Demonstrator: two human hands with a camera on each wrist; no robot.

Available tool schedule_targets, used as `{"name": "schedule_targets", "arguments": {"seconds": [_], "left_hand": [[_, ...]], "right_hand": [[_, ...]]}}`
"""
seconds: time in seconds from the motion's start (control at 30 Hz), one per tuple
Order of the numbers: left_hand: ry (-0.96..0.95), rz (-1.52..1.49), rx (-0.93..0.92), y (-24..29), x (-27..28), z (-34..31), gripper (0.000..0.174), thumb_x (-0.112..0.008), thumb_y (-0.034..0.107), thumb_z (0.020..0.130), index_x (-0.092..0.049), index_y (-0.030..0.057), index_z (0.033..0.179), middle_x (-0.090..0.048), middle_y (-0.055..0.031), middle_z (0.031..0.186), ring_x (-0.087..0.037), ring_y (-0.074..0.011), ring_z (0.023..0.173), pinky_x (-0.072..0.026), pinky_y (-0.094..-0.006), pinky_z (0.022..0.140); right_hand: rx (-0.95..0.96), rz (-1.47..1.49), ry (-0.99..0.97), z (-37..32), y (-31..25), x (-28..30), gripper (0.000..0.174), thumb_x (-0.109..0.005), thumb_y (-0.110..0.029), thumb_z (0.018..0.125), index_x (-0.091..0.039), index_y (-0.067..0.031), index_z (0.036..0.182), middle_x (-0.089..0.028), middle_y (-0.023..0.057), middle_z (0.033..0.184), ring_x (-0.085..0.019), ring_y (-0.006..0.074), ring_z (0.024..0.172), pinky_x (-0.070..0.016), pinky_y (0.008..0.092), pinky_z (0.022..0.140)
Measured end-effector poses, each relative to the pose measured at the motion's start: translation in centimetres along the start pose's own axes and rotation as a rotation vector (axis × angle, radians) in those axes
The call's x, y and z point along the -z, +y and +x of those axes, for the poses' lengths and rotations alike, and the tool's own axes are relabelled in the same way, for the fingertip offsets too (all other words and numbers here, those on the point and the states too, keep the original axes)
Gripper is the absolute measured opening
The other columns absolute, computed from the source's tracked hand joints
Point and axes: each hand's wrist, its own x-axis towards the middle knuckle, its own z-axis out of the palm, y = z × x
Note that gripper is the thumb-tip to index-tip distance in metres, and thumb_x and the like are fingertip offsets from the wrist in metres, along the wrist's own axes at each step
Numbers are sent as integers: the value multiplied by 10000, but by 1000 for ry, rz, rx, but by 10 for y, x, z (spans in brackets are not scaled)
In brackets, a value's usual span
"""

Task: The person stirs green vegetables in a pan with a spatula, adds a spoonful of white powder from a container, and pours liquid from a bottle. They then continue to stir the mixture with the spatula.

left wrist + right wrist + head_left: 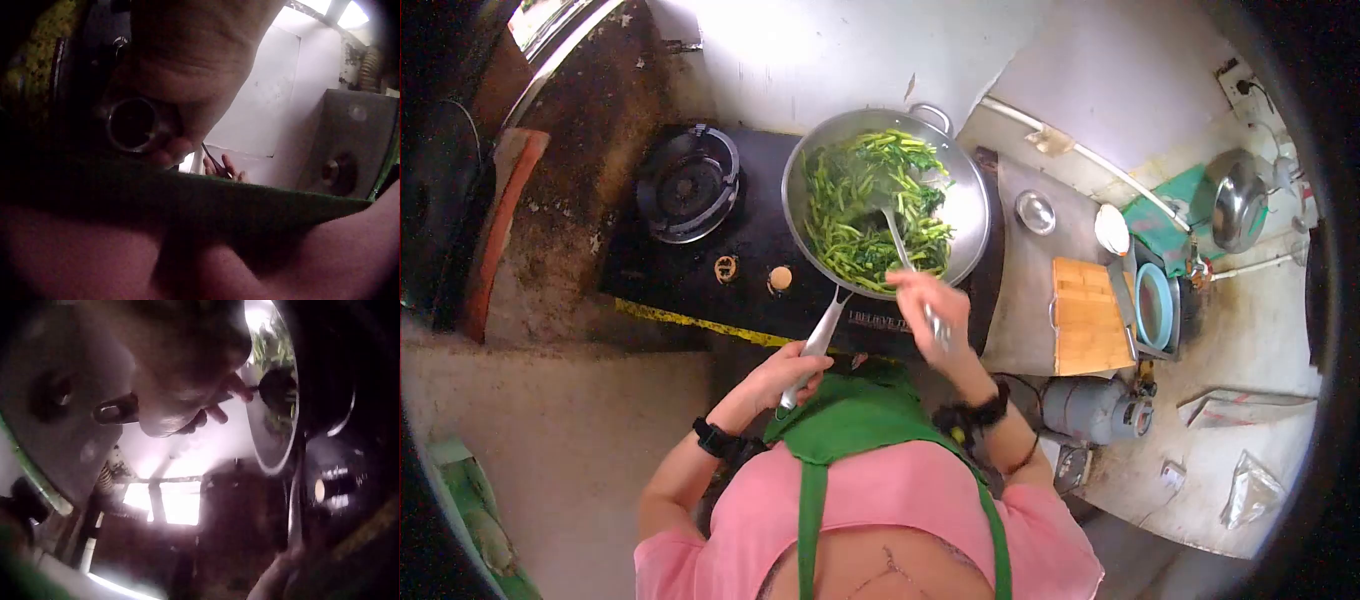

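Note:
A wide steel frying pan (pixel 970 230) sits on the right side of the stove, filled with chopped leafy greens (pixel 870 250). My left hand (pixel 778 376) grips the pan's long handle (pixel 825 328), in front of the green apron (pixel 850 410). In the left wrist view the handle's round end (pixel 132 124) pokes out beside the curled fingers. Above the pan's near right rim, my right hand (pixel 937 308) holds a metal spatula (pixel 898 240) by its handle. The spatula's head is down among the greens, partly hidden by them. In the right wrist view its handle end (pixel 112 410) sticks out behind the hand.
A bare burner (pixel 688 185) and two knobs are on the left of the black stove (pixel 755 210). To the right are a small metal bowl (pixel 1035 212), a wooden cutting board (pixel 1090 312), a blue basin (pixel 1155 305) and, lower down, a gas cylinder (pixel 1090 405).

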Motion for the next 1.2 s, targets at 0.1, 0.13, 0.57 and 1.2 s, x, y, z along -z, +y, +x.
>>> {"name": "schedule_targets", "arguments": {"seconds": [0.1, 0.13, 0.57, 1.2], "left_hand": [[1, 36, 15, 2, -3, -2, 211, -602, 199, 839, -441, 67, 808, -466, -10, 560, -416, -108, 388, -324, -272, 351], [11, 62, 13, 5, -3, -3, 207, -589, 194, 841, -436, 58, 807, -461, -10, 562, -422, -109, 395, -333, -273, 366], [-13, 32, -21, 3, -1, -2, 204, -601, 212, 846, -463, 66, 808, -478, -8, 558, -410, -98, 389, -311, -255, 350], [-11, 66, -13, 5, 0, -3, 200, -584, 202, 854, -441, 67, 823, -470, -3, 557, -413, -102, 388, -325, -259, 365]], "right_hand": [[-41, 100, 33, 39, 40, 6, 93, -574, -72, 844, -587, 11, 803, -671, 109, 999, -627, 163, 783, -477, 262, 697], [-73, 48, 7, 45, 36, 19, 97, -572, -74, 846, -594, 13, 808, -672, 107, 998, -627, 159, 785, -476, 262, 697], [26, -34, -22, 45, 38, 49, 112, -583, -76, 854, -585, 19, 795, -680, 104, 962, -605, 117, 729, -470, 244, 661], [60, -111, -16, 39, 29, 28, 59, -594, -46, 807, -580, -6, 766, -669, 136, 937, -641, 214, 715, -497, 290, 646]]}}
